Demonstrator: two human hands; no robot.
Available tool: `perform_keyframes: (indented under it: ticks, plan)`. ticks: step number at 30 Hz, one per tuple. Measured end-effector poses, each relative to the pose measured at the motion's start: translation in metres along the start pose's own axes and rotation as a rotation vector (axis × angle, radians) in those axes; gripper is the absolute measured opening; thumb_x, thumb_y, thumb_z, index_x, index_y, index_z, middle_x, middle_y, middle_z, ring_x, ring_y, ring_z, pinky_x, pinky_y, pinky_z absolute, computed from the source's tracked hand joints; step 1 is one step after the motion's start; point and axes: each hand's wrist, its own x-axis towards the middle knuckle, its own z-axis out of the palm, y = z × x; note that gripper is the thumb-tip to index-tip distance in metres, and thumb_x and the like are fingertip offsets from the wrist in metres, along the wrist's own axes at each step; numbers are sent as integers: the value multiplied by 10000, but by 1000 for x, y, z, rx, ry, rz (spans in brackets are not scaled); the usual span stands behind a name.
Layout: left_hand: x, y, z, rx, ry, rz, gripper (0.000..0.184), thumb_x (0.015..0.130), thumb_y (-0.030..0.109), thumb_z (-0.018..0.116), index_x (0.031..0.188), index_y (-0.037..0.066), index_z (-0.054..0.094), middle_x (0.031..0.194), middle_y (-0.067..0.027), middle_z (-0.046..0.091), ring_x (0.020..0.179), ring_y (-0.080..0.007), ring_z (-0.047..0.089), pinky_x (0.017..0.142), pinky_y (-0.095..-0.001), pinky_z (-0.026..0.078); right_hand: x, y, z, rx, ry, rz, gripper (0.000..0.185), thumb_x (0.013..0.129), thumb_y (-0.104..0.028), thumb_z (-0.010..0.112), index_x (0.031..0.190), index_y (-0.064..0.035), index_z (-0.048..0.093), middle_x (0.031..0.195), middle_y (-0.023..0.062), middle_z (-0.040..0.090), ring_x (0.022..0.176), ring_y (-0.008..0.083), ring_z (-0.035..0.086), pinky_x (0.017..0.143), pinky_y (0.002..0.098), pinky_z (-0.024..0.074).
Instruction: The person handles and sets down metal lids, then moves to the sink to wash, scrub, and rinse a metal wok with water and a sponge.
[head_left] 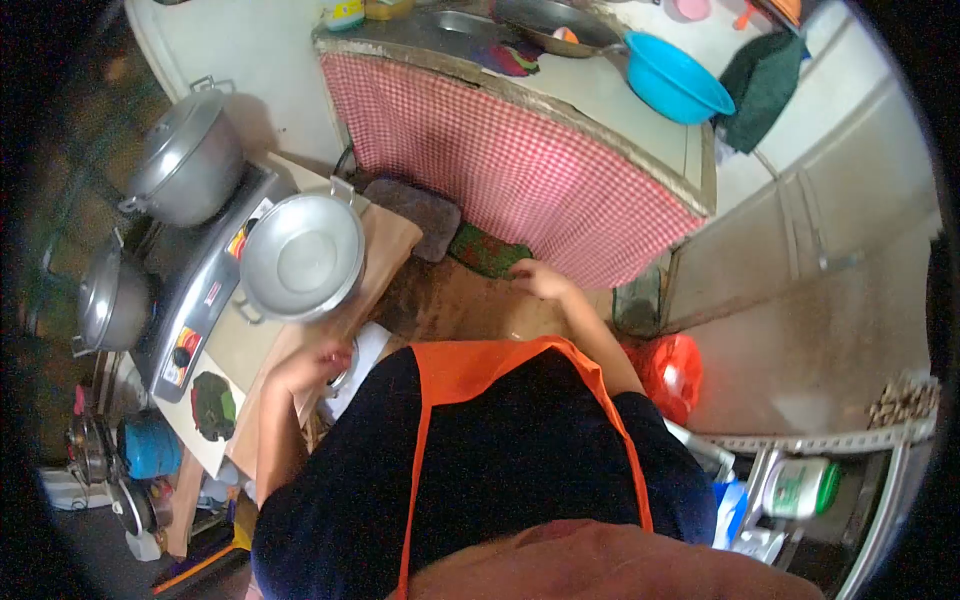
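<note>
My left hand (pixel 318 366) is just off the edge of a wooden-edged table, its fingers loosely bent and no object visible in it. Closest to it is a wide two-handled aluminium pan (pixel 303 258), bare inside and standing on the table. A white surface with a round metal thing, too hidden to name, shows beneath that hand. Out in front of my body, my right hand (pixel 542 279) hangs over the brown floor with fingers stretched and apart. From this angle it overlaps the near end of a green floor mat (pixel 488 251), and it appears to hold nothing.
A gas stove (pixel 215 290) carries two lidded pots, a large pot (pixel 185 160) and a smaller pot (pixel 112 298). A dark green cloth (pixel 213 406) lies nearby. Ahead, a checked curtain (pixel 500 150) hangs below a counter bearing a blue basin (pixel 678 78). A red bag (pixel 672 378) sits right.
</note>
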Motion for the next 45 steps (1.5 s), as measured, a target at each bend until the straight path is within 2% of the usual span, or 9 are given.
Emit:
perform_keyframes:
  ticks: [2, 5, 8, 12, 20, 24, 30, 39, 45]
  plan:
    - [35, 59, -25, -101, 70, 113, 309, 816, 132, 519, 1104, 28, 473, 967, -36, 546, 872, -110, 501, 782, -250, 410, 16, 41, -40, 338, 8, 94, 313, 761, -162, 566, 1040, -28, 518, 913, 84, 585, 825, 176, 542, 740, 270, 426]
    - [94, 116, -71, -33, 108, 197, 309, 818, 151, 520, 1095, 21, 475, 992, -63, 548, 905, -143, 515, 797, -269, 414, 29, 55, -127, 461, 413, 100, 224, 759, -74, 553, 978, -26, 555, 861, 53, 586, 741, 128, 541, 661, 242, 441]
    - [143, 163, -115, 126, 132, 263, 319, 810, 163, 531, 1087, 16, 476, 997, -90, 556, 900, -169, 537, 783, -279, 427, 55, 70, -204, 650, 674, 297, 209, 793, -190, 532, 960, -67, 552, 880, 36, 582, 729, 131, 536, 610, 243, 440]
    - [210, 191, -168, 435, 193, 266, 327, 791, 172, 553, 1067, 10, 488, 982, -124, 562, 858, -189, 562, 762, -286, 438, 112, 95, -303, 646, 696, 337, 433, 803, -367, 515, 1092, -55, 435, 1006, 107, 530, 844, 195, 526, 635, 295, 447]
    - [322, 197, -228, 8, 488, 113, 301, 772, 19, 539, 1069, -1, 494, 926, -45, 556, 792, -108, 516, 709, -233, 433, 271, 135, -439, 1048, 779, 195, 734, 794, -469, 477, 1302, -56, 146, 1256, 223, 298, 1043, 352, 417, 768, 396, 412]
    - [343, 198, -227, -112, 571, 20, 289, 783, 36, 533, 1066, -5, 492, 935, -45, 556, 841, -111, 517, 758, -230, 418, 325, 148, -459, 1234, 833, 203, 781, 778, -508, 467, 1324, -98, 87, 1340, 203, 156, 1209, 389, 202, 846, 433, 363]
    - [388, 187, -292, -219, 648, -113, 254, 789, 65, 545, 1031, -2, 509, 936, -39, 566, 841, -107, 514, 761, -233, 412, 371, 155, -452, 1210, 1270, 166, 567, 791, -512, 427, 1185, -107, 380, 1242, 106, 339, 1067, 330, 372, 849, 486, 336]
    - [573, 268, -538, -145, 324, 142, 295, 791, 142, 552, 1047, 0, 515, 980, -75, 573, 873, -147, 531, 775, -267, 421, 386, 140, -454, 992, 1620, 692, 423, 806, -344, 478, 1130, -101, 357, 1030, 89, 498, 839, 230, 501, 643, 352, 454]
    - [727, 388, -604, 85, -37, 253, 341, 787, 234, 548, 1054, 22, 522, 968, -56, 574, 879, -138, 519, 771, -275, 412, 389, 131, -463, 972, 1621, 912, 521, 730, -195, 582, 1185, -103, 344, 963, 64, 513, 774, 164, 495, 542, 288, 449]
